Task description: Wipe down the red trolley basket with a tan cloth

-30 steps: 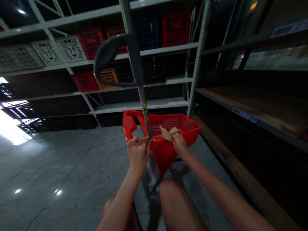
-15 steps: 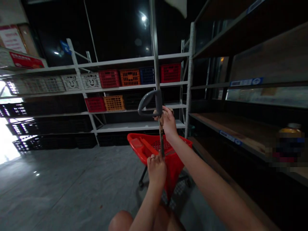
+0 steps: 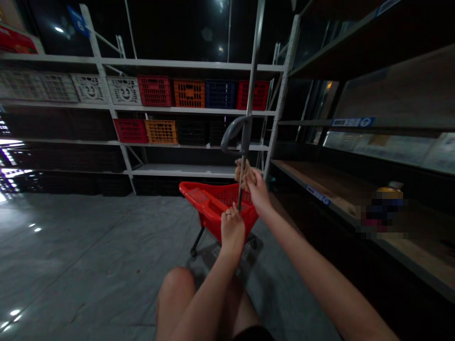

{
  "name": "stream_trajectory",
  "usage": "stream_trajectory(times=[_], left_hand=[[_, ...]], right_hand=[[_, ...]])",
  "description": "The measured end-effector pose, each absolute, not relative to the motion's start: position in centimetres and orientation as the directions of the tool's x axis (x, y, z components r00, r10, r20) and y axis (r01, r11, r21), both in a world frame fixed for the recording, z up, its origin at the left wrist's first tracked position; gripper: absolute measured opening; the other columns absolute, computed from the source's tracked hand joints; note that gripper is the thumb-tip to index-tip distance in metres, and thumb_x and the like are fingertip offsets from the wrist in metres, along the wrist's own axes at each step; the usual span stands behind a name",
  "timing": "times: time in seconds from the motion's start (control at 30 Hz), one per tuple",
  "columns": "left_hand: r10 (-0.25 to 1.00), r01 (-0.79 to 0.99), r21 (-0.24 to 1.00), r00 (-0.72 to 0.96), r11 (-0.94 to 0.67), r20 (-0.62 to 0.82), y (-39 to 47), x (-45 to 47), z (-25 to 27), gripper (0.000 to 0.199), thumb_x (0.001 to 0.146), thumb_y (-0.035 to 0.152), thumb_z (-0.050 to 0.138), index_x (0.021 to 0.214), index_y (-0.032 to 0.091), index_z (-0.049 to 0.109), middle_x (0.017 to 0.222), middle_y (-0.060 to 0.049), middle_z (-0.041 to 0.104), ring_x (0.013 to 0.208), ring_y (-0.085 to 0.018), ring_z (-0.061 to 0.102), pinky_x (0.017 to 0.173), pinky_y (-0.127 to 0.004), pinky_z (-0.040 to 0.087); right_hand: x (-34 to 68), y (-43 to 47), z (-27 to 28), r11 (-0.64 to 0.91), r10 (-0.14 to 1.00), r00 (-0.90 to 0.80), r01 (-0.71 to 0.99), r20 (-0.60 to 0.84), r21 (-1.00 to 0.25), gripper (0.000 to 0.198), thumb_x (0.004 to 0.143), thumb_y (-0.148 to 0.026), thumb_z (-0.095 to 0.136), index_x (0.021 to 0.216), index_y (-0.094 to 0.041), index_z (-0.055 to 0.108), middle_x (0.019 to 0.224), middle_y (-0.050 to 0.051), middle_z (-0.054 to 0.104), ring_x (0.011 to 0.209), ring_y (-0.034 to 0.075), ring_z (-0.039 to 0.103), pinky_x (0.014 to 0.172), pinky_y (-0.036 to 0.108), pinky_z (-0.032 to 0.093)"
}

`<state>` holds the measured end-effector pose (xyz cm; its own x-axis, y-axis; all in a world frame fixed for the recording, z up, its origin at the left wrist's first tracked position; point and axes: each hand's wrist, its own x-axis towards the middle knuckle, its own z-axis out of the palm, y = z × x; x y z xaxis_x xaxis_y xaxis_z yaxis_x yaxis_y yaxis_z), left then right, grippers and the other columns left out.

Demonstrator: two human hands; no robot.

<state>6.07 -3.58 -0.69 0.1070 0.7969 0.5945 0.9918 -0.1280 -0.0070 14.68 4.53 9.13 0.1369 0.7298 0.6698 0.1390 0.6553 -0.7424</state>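
A long metal pole leans slightly to the right at its top, with a grey D-shaped handle partway along it. My left hand, a ring on one finger, is closed round the pole's lower end. Just below the handle, my right hand presses a crumpled tan cloth against the pole. Behind both hands stands a red plastic shopping cart on dark legs with wheels. The pole's bottom tip is hidden by my left hand.
A white metal rack along the back holds red crates, orange crates, a blue crate and white crates. To the right, wooden shelves carry a blurred-out bottle. The floor is smooth grey.
The pole's top has tipped to the right. My right hand and the cloth have slid down a little from the handle. The camera view has shifted.
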Motion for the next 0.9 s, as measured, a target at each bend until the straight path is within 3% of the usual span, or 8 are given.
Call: stream_trajectory(times=[0.1, 0.17, 0.27, 0.37, 0.5, 0.63, 0.9], left_hand=[[0.833, 0.986, 0.083, 0.076, -0.145, 0.548, -3.9, 7.0, 0.2, 0.057, 0.096, 0.008, 0.041, 0.152, -0.004, 0.042, 0.131, -0.031, 0.064, 0.121, -0.033, 0.061, 0.099, -0.045, 0.047], [0.851, 0.981, 0.102, 0.091, -0.167, 0.517, -4.1, 7.1, 0.9, 0.057, 0.096, 0.013, 0.045, 0.15, -0.004, 0.044, 0.138, -0.031, 0.06, 0.124, -0.035, 0.06, 0.1, -0.046, 0.045], [0.853, 0.949, 0.076, 0.239, -0.307, 0.463, -4.2, 5.4, 2.2, 0.053, 0.097, 0.02, 0.047, 0.147, 0.002, 0.051, 0.131, -0.025, 0.067, 0.116, -0.03, 0.066, 0.097, -0.04, 0.047], [0.835, 0.896, 0.069, 0.379, -0.44, 0.398, -3.7, 1.7, 3.5, 0.042, 0.102, 0.024, 0.042, 0.138, 0.015, 0.062, 0.106, -0.013, 0.078, 0.097, -0.023, 0.072, 0.09, -0.035, 0.05], [0.811, 0.887, 0.04, 0.4, -0.459, 0.427, -1.9, -3.2, 4.0, 0.04, 0.105, 0.035, 0.039, 0.115, 0.017, 0.073, 0.109, -0.012, 0.077, 0.108, -0.023, 0.069, 0.1, -0.037, 0.047], [0.779, 0.87, 0.027, 0.426, -0.492, 0.459, -0.5, -4.6, 2.6, 0.048, 0.106, 0.037, 0.032, 0.095, 0.016, 0.074, 0.099, -0.01, 0.077, 0.102, -0.024, 0.066, 0.102, -0.04, 0.044], [0.694, 0.91, 0.135, 0.196, -0.391, 0.693, 0.8, -3.1, -0.7, 0.045, 0.1, 0.025, 0.028, 0.075, 0.02, 0.065, 0.08, -0.007, 0.073, 0.088, -0.023, 0.062, 0.095, -0.038, 0.041]], right_hand=[[14.9, 6.1, 15.2, 0.683, 0.721, 0.093, 0.077, 0.687, -0.727, 0.049, 0.091, -0.032, 0.052, 0.139, -0.028, 0.055, 0.13, 0.005, 0.067, 0.113, 0.02, 0.067, 0.096, 0.039, 0.057], [15.1, 6.6, 15.6, 0.701, 0.692, 0.09, 0.153, 0.716, -0.697, 0.054, 0.088, -0.024, 0.053, 0.142, -0.028, 0.052, 0.136, 0.005, 0.064, 0.124, 0.021, 0.062, 0.108, 0.043, 0.051], [15.9, 5.8, 10.3, 0.656, 0.709, 0.088, 0.28, 0.699, -0.701, 0.055, 0.084, -0.02, 0.056, 0.139, -0.023, 0.054, 0.138, 0.008, 0.063, 0.131, 0.022, 0.058, 0.117, 0.044, 0.044], [17.4, 3.8, 1.5, 0.549, 0.816, -0.019, 0.339, 0.578, -0.764, 0.045, 0.084, -0.018, 0.054, 0.129, -0.02, 0.063, 0.123, 0.01, 0.072, 0.119, 0.024, 0.066, 0.11, 0.043, 0.049], [19.3, 3.2, -6.9, 0.469, 0.851, -0.051, 0.518, 0.522, -0.715, 0.046, 0.084, -0.011, 0.045, 0.124, -0.016, 0.068, 0.119, 0.013, 0.075, 0.113, 0.025, 0.069, 0.104, 0.044, 0.052], [21.1, 7.0, -8.6, 0.426, 0.869, -0.039, 0.567, 0.493, -0.706, 0.053, 0.079, -0.003, 0.044, 0.125, -0.01, 0.069, 0.119, 0.016, 0.076, 0.11, 0.024, 0.069, 0.104, 0.04, 0.051], [22.6, 11.9, -9.7, 0.359, 0.889, 0.055, 0.535, 0.455, -0.765, 0.047, 0.079, -0.003, 0.046, 0.116, -0.008, 0.074, 0.117, 0.017, 0.077, 0.11, 0.024, 0.07, 0.107, 0.039, 0.05]])
